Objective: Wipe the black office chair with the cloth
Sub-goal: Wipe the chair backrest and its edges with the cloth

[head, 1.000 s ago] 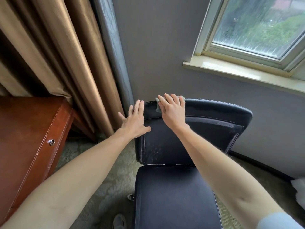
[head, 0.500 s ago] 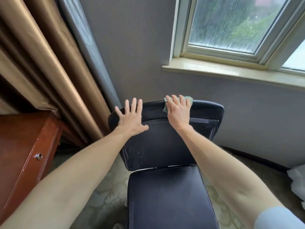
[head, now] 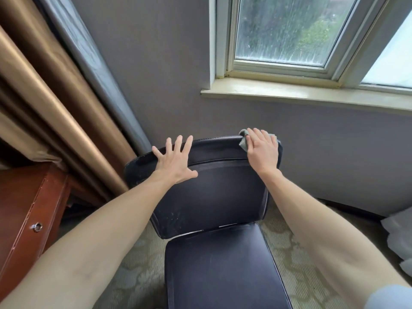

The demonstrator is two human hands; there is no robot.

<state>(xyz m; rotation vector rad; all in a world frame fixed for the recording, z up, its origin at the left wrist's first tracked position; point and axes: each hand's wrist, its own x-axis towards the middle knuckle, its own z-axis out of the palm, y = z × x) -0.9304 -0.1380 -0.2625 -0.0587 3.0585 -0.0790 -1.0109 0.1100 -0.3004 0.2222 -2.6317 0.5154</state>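
I read open air above the chair (head: 209, 197) backrest toward 12 o'clock, up to the wall (head: 156, 85) | 10 o'clock: curtain (head: 66, 103) crowds the backrest's corner | 8 o'clock: wooden cabinet (head: 29, 210) blocks | 1 o'clock: windowsill (head: 312, 94) juts overhead | 4 o'clock: carpet (head: 296, 259) open.

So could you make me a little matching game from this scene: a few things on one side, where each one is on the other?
Things:
1. cloth
2. left hand
3. wooden cabinet
4. window sill

Places:
A. far left of view
B. above the chair, on the wall
C. under the right hand
D. flat on the backrest's left top

Pairs: 1-C, 2-D, 3-A, 4-B
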